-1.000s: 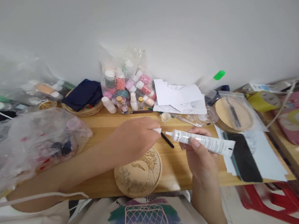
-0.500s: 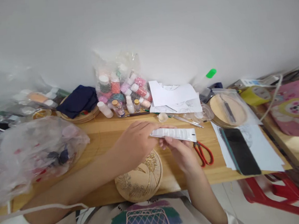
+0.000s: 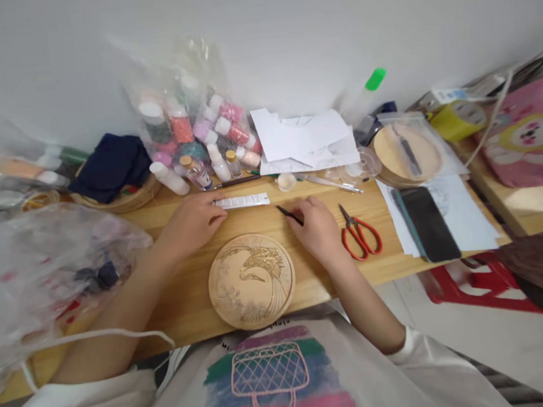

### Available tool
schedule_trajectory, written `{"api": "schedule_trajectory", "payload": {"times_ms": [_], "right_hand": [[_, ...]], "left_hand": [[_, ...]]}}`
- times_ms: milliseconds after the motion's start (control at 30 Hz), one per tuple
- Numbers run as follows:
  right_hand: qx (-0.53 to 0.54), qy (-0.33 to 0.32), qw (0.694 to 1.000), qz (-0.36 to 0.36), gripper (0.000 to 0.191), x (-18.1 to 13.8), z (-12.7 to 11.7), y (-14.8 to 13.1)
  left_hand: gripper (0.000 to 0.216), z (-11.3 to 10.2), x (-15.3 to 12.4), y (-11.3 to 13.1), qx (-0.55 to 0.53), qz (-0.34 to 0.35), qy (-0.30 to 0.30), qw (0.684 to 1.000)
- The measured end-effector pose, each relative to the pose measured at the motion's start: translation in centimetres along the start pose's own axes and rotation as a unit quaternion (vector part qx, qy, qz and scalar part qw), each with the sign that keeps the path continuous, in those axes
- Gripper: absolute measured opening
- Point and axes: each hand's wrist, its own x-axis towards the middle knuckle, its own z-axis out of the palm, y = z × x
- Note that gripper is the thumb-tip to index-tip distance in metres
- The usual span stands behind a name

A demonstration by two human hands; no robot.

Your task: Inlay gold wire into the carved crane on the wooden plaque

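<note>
"What did I have at the left?"

"My left hand [image 3: 188, 224] was half curled, its fingertips at the end of the tube [image 3: 247, 200], which lay on the worktop [image 3: 179, 286]. I couldn't tell whether they gripped it."

"And the middle?"

"The carved disc [image 3: 251, 283] lay flat between my forearms."

"Further right?"

"My right hand [image 3: 318, 228] had its fingers closed on a black stick [image 3: 285, 212]. Pliers [image 3: 350, 222] lay just beside it, then the phone [image 3: 430, 225]."
</note>
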Motion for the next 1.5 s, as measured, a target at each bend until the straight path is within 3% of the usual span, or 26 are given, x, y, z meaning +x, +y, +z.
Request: {"api": "schedule_trajectory", "payload": {"times_ms": [200,333,433,533,633,767,833,967,1133,1300,1500], "right_hand": [[0.013,0.009,1.0,-0.003,0.008,-0.1,0.1,1.5],[0.161,0.036,0.986,0.019,0.011,-0.4,-0.2,2.5],[0.348,0.004,0.937,0.013,0.027,-0.9,-1.1,2.1],[0.497,-0.049,0.866,-0.023,0.032,-1.3,-2.5,0.7],[0.572,-0.064,0.816,-0.055,0.018,-0.9,-3.0,-0.5],[0.612,-0.064,0.786,-0.06,0.022,0.3,-1.2,-0.5],[0.611,-0.042,0.788,-0.066,0.025,0.6,0.0,-0.2],[0.579,-0.057,0.811,-0.052,0.027,0.4,1.2,-0.1],[0.599,-0.029,0.8,-0.022,0.02,0.1,1.2,-0.5],[0.606,0.007,0.795,-0.005,0.015,0.4,1.3,-0.7],[0.568,0.051,0.822,-0.004,0.016,0.4,1.6,-1.0]], "left_hand": [[0.016,1.1,0.1,3.0,-0.119,-0.086,0.074,0.986],[0.012,2.4,1.0,5.5,-0.238,-0.086,0.049,0.966],[0.013,3.6,1.9,5.8,-0.312,-0.096,0.015,0.945],[0.01,4.6,2.6,5.5,-0.383,-0.133,-0.008,0.914],[0.007,5.1,2.7,5.3,-0.437,-0.173,-0.014,0.883],[0.007,5.4,2.5,5.1,-0.465,-0.197,0.01,0.863],[0.008,5.4,2.3,5.0,-0.497,-0.214,0.025,0.84],[0.019,5.4,2.3,4.9,-0.571,-0.261,0.054,0.777],[0.018,5.1,2.4,4.7,-0.599,-0.258,0.06,0.755],[0.015,4.8,2.8,4.5,-0.64,-0.291,0.054,0.709],[0.017,4.7,2.9,4.5,-0.66,-0.316,0.049,0.68]]}}
